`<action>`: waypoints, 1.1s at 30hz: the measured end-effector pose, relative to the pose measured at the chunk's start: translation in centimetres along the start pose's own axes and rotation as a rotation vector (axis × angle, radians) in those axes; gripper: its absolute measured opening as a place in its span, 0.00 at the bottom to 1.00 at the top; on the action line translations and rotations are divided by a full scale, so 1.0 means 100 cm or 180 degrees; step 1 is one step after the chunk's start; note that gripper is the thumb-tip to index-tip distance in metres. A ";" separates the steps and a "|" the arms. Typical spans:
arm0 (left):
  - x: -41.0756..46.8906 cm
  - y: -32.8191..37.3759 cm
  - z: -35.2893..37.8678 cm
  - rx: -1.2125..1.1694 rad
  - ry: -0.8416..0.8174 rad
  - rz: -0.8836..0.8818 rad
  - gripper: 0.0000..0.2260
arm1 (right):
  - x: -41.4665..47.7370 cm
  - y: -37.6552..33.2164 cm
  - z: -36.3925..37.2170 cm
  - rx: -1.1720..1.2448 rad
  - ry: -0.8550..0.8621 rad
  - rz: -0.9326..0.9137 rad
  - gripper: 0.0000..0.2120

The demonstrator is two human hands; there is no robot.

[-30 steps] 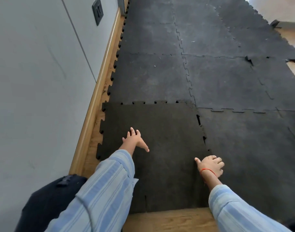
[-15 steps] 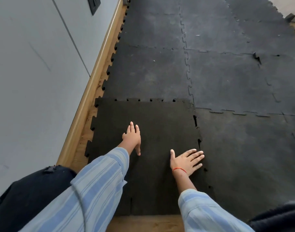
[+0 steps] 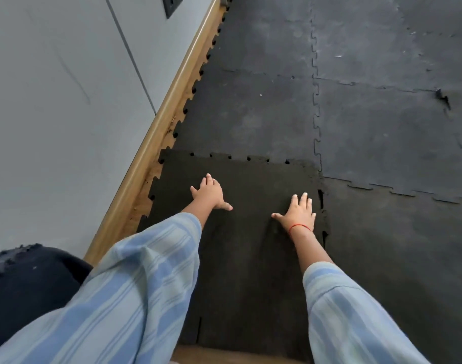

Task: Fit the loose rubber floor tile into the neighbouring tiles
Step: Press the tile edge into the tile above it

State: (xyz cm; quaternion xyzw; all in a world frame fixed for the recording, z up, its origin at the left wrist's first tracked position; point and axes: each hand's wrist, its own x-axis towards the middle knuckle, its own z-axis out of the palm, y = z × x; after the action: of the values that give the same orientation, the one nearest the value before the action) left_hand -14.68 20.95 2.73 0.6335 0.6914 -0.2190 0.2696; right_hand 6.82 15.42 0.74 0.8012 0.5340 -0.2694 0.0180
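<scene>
Both hands lie flat, fingers spread, on the loose tile (image 3: 240, 232); neither grip closes on anything, they only press down. The left hand (image 3: 210, 193) sits at about 11 o'clock on the tile, the right hand (image 3: 299, 215) (a red thread at its wrist) at about 2 o'clock, just beside the tile's right edge.

The tile lies in the gap between the skirting (image 3: 156, 132) at 9 o'clock and the laid tiles (image 3: 382, 127) at 12 and 3 o'clock. It looks placed but not locked. Along the far edge its tabs meet the neighbour's, yet small dark gaps show between them, and the edge seems to ride slightly on top. Along the right edge, near the right hand, open slots show in the seam, so those teeth are probably not home either. Pressing or tapping both seams down appears to be what is left.

The sleeves (image 3: 146, 271) cover much of the near half of the tile, so the lower right seam is hard to judge. The near edge meets bare wood floor (image 3: 224, 357), mostly cut off by the frame. Whether the tile touches the skirting side cleanly, I cannot tell.
</scene>
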 end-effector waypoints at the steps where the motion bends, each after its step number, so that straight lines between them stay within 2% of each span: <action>1: 0.003 -0.005 -0.006 -0.0015 -0.0042 -0.0027 0.50 | 0.008 0.006 -0.011 -0.0006 -0.0067 0.0036 0.44; 7: 0.032 -0.017 -0.036 -0.0003 -0.0006 0.0122 0.54 | 0.022 0.035 -0.037 -0.0126 -0.0376 0.0100 0.51; 15: 0.045 -0.020 -0.031 0.0221 0.0255 0.0304 0.57 | -0.002 0.038 -0.019 -0.0585 0.0127 0.0049 0.53; 33: 0.037 -0.024 -0.023 0.0576 0.0457 0.0383 0.59 | -0.037 0.034 -0.011 -0.0578 0.0139 0.0344 0.54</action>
State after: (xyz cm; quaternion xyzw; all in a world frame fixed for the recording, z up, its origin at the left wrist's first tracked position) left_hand -17.52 25.01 1.99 0.7096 0.6471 -0.2180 0.1739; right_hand 9.14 11.20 2.52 0.8296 0.5124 -0.2010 0.0933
